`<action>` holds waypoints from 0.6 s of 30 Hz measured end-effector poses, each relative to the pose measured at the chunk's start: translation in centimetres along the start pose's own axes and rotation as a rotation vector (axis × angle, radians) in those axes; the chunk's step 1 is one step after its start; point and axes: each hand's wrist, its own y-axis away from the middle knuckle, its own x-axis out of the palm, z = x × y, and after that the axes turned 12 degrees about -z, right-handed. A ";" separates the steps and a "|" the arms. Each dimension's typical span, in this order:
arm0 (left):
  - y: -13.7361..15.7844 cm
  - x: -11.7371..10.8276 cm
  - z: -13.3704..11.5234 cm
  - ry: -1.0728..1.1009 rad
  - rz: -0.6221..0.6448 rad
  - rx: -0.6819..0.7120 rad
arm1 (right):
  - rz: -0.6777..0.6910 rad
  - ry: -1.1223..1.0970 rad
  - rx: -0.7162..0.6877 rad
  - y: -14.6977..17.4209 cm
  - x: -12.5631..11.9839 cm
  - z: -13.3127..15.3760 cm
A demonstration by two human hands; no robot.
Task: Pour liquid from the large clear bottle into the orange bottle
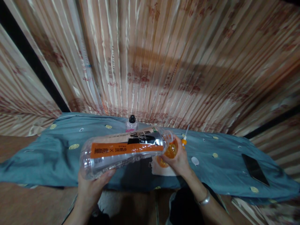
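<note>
My left hand (pixel 93 184) is wrapped around the base end of a large clear plastic bottle (pixel 124 149) with an orange and black label. The bottle lies tilted almost level, its uncapped mouth pointing right. Curled around a see-through orange container (pixel 172 150), my right hand (pixel 181 161) holds it right at the bottle's mouth; whether they touch I cannot tell. Below it, a white paper sheet (pixel 168 171) lies on the cloth, with more orange showing over it. Beyond my right fingers is an orange cap with a thin clear tube (pixel 184 141).
A blue-green patterned cloth (pixel 222 165) covers the low surface. Near its back edge stands a small bottle with a black cap (pixel 132 123). A white round disc (pixel 195 161) and a black phone (pixel 255 169) lie to the right. A striped curtain (pixel 150 62) hangs behind.
</note>
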 end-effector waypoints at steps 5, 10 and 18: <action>0.0 -0.1 0.0 0.014 -0.012 -0.050 | -0.006 0.012 -0.021 0.1 0.0 -0.1; 0.0 -0.3 0.3 0.041 -0.004 -0.046 | -0.002 0.012 -0.007 0.1 0.0 0.0; 0.0 -0.1 -0.1 0.035 0.004 -0.050 | -0.007 0.017 0.010 0.0 0.0 0.1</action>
